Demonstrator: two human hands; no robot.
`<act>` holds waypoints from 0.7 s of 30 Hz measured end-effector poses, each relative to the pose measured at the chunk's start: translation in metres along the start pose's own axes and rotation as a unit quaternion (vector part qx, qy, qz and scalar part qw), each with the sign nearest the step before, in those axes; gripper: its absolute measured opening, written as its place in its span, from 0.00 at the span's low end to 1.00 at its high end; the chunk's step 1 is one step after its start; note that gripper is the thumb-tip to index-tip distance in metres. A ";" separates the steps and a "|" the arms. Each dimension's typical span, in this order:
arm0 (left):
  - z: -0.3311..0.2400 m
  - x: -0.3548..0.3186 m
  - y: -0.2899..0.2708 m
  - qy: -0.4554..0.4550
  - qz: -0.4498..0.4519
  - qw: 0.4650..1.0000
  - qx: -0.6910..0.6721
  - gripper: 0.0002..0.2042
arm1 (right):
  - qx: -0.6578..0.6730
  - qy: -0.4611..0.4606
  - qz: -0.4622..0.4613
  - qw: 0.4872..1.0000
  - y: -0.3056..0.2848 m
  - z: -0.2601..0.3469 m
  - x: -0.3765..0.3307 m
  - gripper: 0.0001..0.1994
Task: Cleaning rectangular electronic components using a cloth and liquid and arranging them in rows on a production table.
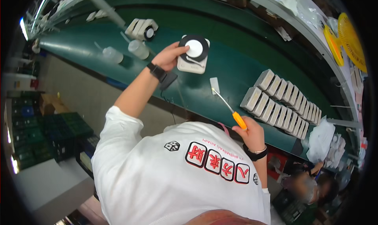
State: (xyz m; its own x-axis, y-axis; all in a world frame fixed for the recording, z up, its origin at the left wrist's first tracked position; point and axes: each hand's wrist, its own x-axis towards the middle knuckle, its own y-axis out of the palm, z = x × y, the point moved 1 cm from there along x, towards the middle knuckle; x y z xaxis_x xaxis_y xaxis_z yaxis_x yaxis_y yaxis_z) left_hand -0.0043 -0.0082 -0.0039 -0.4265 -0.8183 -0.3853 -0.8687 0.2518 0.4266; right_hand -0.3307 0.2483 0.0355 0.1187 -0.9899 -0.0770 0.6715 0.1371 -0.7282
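On the green bench, a small white record-player-shaped device point(191, 66) carries a black disc point(203, 48) with a white centre and a pale arm across its near side. My left hand point(170, 56) is closed at the device's left side, its thumb reaching over the disc to the white centre; the other fingers are partly hidden. My right hand point(252, 133) grips the orange handle of a screwdriver point(238, 120). Its thin metal shaft points away from me, with the tip over or against a small white rectangular piece point(214, 85); contact is unclear.
Several pale boxy units point(271, 112) stand in two rows at the right. Two translucent bottles point(138, 49) and more white units point(138, 29) are at the far left. A yellow fan point(350, 42) hangs right; plastic bags point(321, 140) and another person point(305, 185) are lower right.
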 end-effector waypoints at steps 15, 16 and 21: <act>0.160 -0.242 0.014 0.174 -0.316 0.929 0.084 0.23 | -0.178 -0.187 0.173 0.950 0.022 0.039 0.001 0.19; 0.165 -0.246 0.014 0.160 -0.361 0.883 0.255 0.25 | -0.172 -0.214 0.171 0.946 0.026 0.040 0.004 0.19; 0.152 -0.280 0.030 0.080 -0.437 0.697 0.563 0.29 | -0.187 -0.244 0.218 0.926 0.043 0.042 0.004 0.19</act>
State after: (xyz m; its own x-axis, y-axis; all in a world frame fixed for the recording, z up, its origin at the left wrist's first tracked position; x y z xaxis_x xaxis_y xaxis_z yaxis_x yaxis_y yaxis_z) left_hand 0.0507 0.3076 -0.0075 0.3457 -0.9375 0.0392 -0.4639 -0.2071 -0.8614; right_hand -0.2703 0.2514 0.0329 0.6969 -0.6971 -0.1686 0.1927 0.4085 -0.8922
